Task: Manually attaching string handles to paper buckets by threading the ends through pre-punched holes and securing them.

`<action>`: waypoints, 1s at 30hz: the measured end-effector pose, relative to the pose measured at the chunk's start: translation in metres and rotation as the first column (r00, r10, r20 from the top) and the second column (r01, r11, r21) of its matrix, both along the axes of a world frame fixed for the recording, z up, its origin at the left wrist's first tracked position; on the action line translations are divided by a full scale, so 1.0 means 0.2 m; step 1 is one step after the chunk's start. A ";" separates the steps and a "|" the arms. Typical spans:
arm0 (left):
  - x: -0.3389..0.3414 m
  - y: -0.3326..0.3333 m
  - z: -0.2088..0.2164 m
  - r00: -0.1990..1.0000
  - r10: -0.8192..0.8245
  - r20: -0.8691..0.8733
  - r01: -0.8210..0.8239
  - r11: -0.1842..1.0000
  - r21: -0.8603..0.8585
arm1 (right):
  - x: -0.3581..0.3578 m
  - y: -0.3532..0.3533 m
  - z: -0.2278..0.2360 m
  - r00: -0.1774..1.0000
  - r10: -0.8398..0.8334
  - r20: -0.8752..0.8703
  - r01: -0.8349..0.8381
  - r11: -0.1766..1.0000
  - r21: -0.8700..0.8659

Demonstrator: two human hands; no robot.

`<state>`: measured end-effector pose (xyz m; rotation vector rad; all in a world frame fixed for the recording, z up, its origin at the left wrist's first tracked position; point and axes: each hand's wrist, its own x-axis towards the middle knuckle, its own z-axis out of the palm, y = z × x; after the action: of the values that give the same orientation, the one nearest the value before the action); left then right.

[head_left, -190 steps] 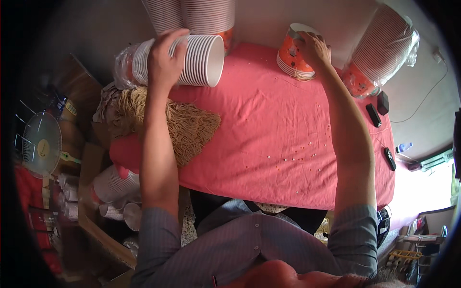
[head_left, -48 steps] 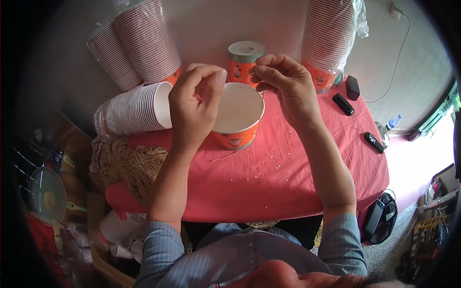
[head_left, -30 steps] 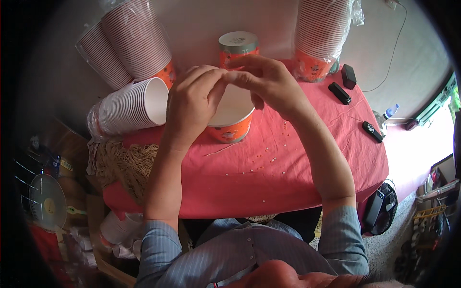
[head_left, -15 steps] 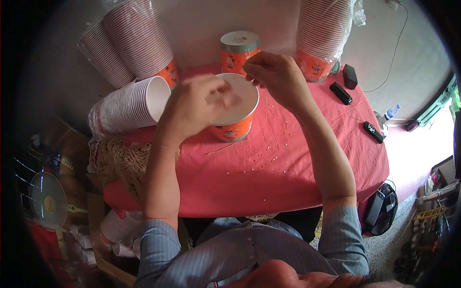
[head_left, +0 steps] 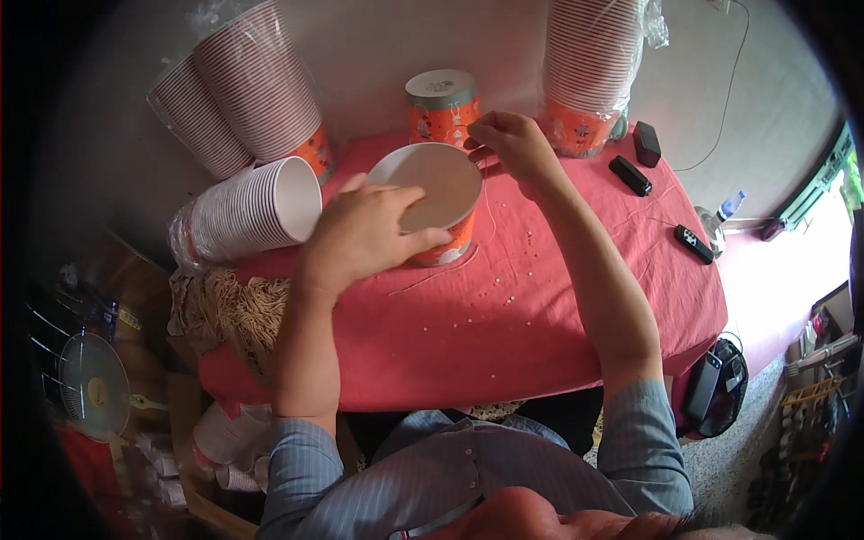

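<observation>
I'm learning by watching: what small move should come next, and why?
Perhaps close the left hand on the orange bucket to steady it: that hand is open at the bucket's left side, while a thin string hangs from the right hand opposite.

In front of you, large round paper bucket (head_left: 443, 191), orange printed outside, plain pale inside, white rim. Stands mouth up; nothing visible inside. Near-left side hidden behind your left hand (head_left: 362, 232); whether they touch, you can't tell. Thin pale string (head_left: 454, 270) runs from your pinched right hand (head_left: 475, 146), down past bucket's right side, then curves round its front, end lying loose.
</observation>
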<state>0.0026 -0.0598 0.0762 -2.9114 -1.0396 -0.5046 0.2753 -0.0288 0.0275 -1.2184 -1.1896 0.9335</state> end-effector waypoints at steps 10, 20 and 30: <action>0.00 0.13 -0.04 0.990 0.141 -0.002 -0.135 0.944 -0.302 | -0.10 -0.03 -0.01 0.977 0.186 -0.107 -0.186 0.982 0.007; -0.10 0.45 -0.17 0.873 0.094 0.479 0.147 0.885 -0.442 | -0.23 0.07 -0.24 0.938 0.223 -0.265 -0.197 0.973 0.121; -0.11 0.41 -0.11 0.869 0.044 0.493 0.204 0.875 -0.438 | -0.32 0.02 -0.20 0.998 -0.026 0.063 0.003 0.940 0.341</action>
<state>-0.0200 0.0219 0.0533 -3.3616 -1.2404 -1.2106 0.2108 -0.0239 -0.0127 -0.9822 -1.3311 0.6449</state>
